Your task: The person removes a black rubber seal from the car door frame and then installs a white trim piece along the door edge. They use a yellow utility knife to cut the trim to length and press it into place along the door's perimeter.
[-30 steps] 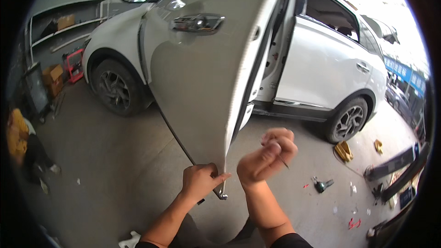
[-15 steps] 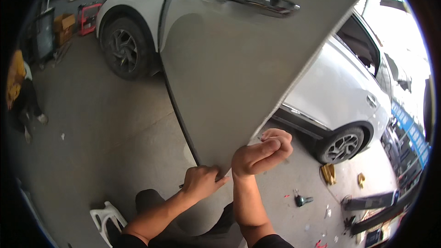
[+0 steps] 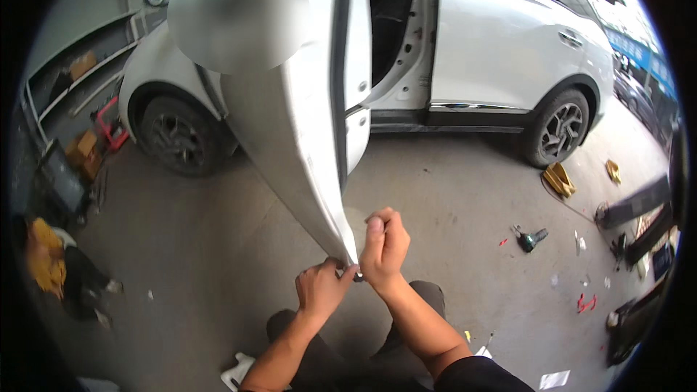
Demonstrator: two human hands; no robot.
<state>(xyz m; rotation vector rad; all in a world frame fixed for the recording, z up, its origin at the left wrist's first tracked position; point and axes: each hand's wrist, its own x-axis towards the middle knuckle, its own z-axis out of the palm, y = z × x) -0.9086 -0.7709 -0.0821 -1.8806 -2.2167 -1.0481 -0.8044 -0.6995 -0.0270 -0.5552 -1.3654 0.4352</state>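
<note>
An opened white car door (image 3: 283,152) stands nearly edge-on in front of me, its lower corner coming down between my hands. My left hand (image 3: 323,287) is closed on that corner, thumb and fingers pinching the edge. Close by on the other side of the edge, my right hand (image 3: 385,250) is curled shut with its thumb on top. Whatever the right fingers hold, if anything, is hidden. A small dark piece (image 3: 358,276) shows at the corner between the hands. A blurred oval covers part of the door's upper area.
Behind the door is the white car (image 3: 494,43). A person in yellow (image 3: 47,258) is low at the far left. On the floor at right lie a dark hand tool (image 3: 532,239), yellow blocks (image 3: 559,180) and red scraps (image 3: 585,303). A white stool (image 3: 236,372) is near my legs.
The door has swung from facing me broadside to nearly edge-on, and the doorway shows. My left hand stays at its corner; my right hand has turned upright beside it.
</note>
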